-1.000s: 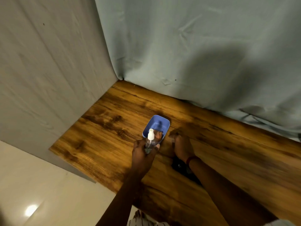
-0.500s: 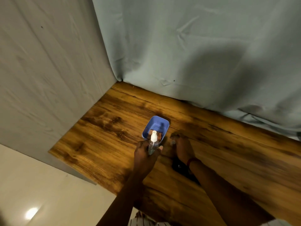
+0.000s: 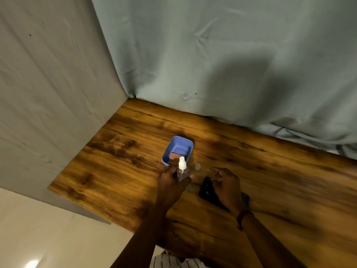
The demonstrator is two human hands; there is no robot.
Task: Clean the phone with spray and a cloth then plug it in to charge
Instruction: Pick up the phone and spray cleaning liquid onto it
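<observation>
A clear spray bottle point(image 3: 182, 167) with a white nozzle stands upright in my left hand point(image 3: 171, 182), just in front of a blue tray point(image 3: 182, 144). The tray holds a brownish folded cloth point(image 3: 174, 157). A small clear cap point(image 3: 197, 166) lies on the wooden table point(image 3: 119, 161) right of the bottle. My right hand point(image 3: 227, 185) hovers with fingers loosely curled and nothing in it, above a black phone point(image 3: 207, 189) lying flat on the table. The hand and wrist cover the phone's right part.
A grey-green curtain point(image 3: 222, 64) hangs along the table's back edge. A pale cloth-covered wall point(image 3: 48, 93) bounds the left side. The table's near-left edge drops to a light floor point(image 3: 48, 235). Bare wood extends to the right.
My right hand has drawn back to the right from beside the tray, uncovering the small cap and more of the phone. The left hand still holds the bottle upright.
</observation>
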